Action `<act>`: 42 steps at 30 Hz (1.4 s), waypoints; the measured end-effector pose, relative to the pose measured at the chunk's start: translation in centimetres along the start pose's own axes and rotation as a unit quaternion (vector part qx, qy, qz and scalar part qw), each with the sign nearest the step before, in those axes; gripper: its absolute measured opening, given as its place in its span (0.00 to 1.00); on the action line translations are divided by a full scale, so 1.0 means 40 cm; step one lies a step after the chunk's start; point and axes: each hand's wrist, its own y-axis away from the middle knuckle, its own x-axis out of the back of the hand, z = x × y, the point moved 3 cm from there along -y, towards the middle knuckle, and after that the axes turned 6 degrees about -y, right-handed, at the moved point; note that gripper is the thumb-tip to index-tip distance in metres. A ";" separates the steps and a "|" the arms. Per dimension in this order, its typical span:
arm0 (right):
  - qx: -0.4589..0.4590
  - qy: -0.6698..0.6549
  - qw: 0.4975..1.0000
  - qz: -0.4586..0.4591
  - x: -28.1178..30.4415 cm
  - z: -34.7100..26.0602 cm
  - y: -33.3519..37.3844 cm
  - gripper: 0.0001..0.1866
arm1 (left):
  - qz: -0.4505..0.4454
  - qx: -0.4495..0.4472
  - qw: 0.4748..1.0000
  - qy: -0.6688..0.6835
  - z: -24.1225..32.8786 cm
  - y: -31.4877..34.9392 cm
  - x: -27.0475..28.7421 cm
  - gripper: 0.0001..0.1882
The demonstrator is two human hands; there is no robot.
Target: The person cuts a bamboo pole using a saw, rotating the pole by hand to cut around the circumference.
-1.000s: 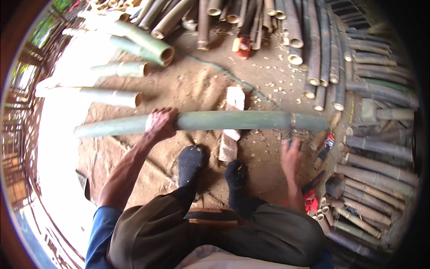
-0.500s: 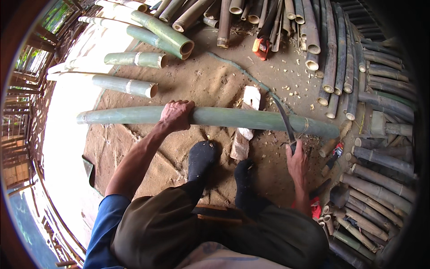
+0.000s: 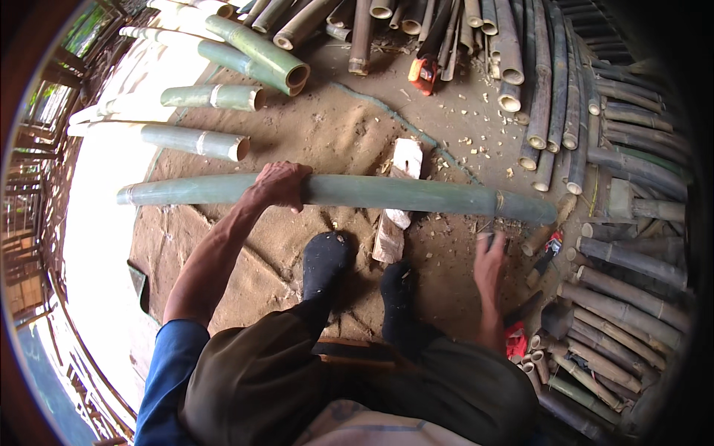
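A long green bamboo pole [image 3: 394, 192] lies crosswise in front of me, its right part resting across a pale wooden block [image 3: 407, 157]. My left hand [image 3: 281, 184] is wrapped over the pole left of the block. My right hand [image 3: 491, 256] is closed around the handle of a long curved knife [image 3: 487, 229], below the pole's right part. Motion blurs the knife, and its blade is hard to make out against the bamboo near the ringed joint. My two feet in dark socks [image 3: 326, 264] stand on the near side of the pole.
Cut green bamboo pieces [image 3: 197, 140] lie at the far left. Stacks of brown bamboo [image 3: 547, 89] fill the far right, with more poles [image 3: 625, 316] along the right side. A tool with an orange handle [image 3: 422, 74] lies at the back. Pale chips dot the ground.
The knife has swung from lying across the pole, pointing up and left, to a blurred position low at its near side. My left hand still grips the bamboo; the whole view has shifted slightly.
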 end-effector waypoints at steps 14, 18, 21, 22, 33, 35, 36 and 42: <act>-0.062 -0.021 0.982 0.179 -0.005 0.141 -0.037 0.19 | 0.283 -0.025 0.958 -0.021 0.082 0.007 -0.072 0.19; 0.132 0.122 0.982 -0.053 -0.015 -0.058 0.029 0.17 | 0.187 0.001 0.982 -0.008 0.042 0.022 -0.057 0.21; 0.021 0.001 0.994 0.110 -0.012 0.069 -0.015 0.18 | 0.160 -0.018 0.987 0.004 0.070 0.006 -0.028 0.24; -0.065 0.060 0.993 0.083 0.003 -0.002 0.000 0.18 | 0.142 -0.013 0.990 0.003 0.073 0.008 -0.013 0.24; 0.026 0.001 0.999 0.026 0.043 0.034 -0.025 0.22 | 0.095 -0.013 0.995 0.023 0.052 -0.011 -0.018 0.35; 0.119 0.100 0.979 -0.130 0.046 -0.067 0.012 0.21 | 0.047 0.003 0.998 0.036 0.040 -0.013 -0.007 0.37; 0.125 0.122 0.981 -0.089 0.039 -0.055 0.008 0.21 | 0.029 0.002 0.999 0.036 0.040 -0.014 0.001 0.37; 0.074 0.040 0.996 -0.011 0.017 -0.009 -0.033 0.21 | -0.036 -0.014 0.998 0.047 -0.010 -0.045 -0.007 0.39</act>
